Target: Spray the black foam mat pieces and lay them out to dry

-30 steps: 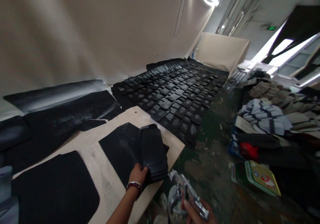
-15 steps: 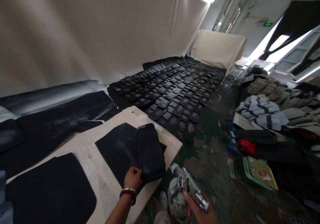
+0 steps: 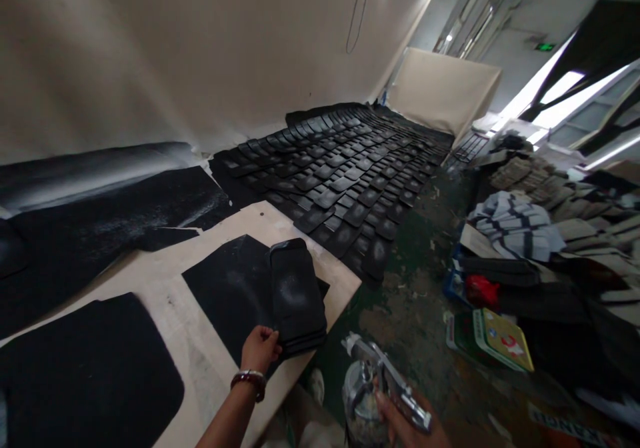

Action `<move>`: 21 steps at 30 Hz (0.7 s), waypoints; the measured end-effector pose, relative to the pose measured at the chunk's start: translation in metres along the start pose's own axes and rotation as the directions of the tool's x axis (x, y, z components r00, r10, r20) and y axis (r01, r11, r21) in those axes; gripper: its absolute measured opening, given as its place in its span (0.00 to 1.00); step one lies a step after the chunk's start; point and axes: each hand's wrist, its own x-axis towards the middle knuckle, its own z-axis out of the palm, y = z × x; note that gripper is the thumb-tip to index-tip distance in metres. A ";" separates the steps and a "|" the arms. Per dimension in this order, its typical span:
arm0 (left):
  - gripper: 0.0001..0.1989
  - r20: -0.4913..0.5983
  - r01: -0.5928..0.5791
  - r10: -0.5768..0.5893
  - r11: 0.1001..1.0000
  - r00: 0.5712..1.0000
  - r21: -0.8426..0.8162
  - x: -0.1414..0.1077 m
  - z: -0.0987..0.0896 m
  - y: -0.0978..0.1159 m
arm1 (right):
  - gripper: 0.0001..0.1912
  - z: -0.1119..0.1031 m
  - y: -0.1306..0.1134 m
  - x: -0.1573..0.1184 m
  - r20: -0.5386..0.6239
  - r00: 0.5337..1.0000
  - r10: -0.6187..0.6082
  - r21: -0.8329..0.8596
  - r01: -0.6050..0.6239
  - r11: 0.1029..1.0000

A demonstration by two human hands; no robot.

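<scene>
My left hand (image 3: 261,349), with a beaded bracelet at the wrist, pinches the near left edge of a stack of black rounded pads (image 3: 296,295). A whitish hazy patch marks the top pad. Beneath the stack lies a flat black sheet (image 3: 227,281) on a pale board (image 3: 195,375). Off the board's right edge, my right hand (image 3: 400,418) is wrapped round the handle of a metal spray gun (image 3: 383,368), whose cup hangs below it. The gun's nozzle points toward the stack, apart from it.
Rows of overlapping black pads (image 3: 345,175) cover the surface beyond. Another black sheet (image 3: 95,368) lies at left. To the right stand a yellow-green tin (image 3: 500,341), a red bag (image 3: 483,291) and a checked cloth (image 3: 515,225). A beige curtain (image 3: 175,55) hangs behind.
A whitish patch has appeared on the top pad. The spray gun has shifted slightly right and down in view. My left hand keeps its pinch on the stack's edge.
</scene>
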 end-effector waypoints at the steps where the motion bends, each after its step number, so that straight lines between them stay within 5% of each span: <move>1: 0.07 -0.001 0.002 -0.002 1.000 1.000 -0.006 0.000 0.000 0.000 | 0.38 -0.001 -0.001 0.003 -0.007 1.000 -0.004 -0.001 0.004 1.000; 9: 0.06 0.010 0.012 -0.011 0.996 1.000 -0.086 -0.001 -0.001 0.003 | 0.28 0.010 -0.022 0.019 0.172 0.972 -0.158 -0.085 0.174 0.981; 12: 0.05 0.017 0.034 -0.032 0.994 0.999 -0.100 0.000 -0.001 0.003 | 0.26 0.011 -0.024 0.016 0.238 0.966 -0.100 -0.108 0.128 0.986; 15: 0.06 0.006 0.032 -0.031 0.994 0.999 -0.109 0.001 -0.001 0.002 | 0.29 0.010 -0.024 0.010 0.225 0.974 -0.020 -0.070 0.036 0.997; 21: 0.05 0.008 0.017 -0.017 0.999 1.000 -0.031 -0.003 0.001 0.006 | 0.24 0.006 -0.034 0.009 0.149 0.987 -0.065 -0.068 0.076 0.995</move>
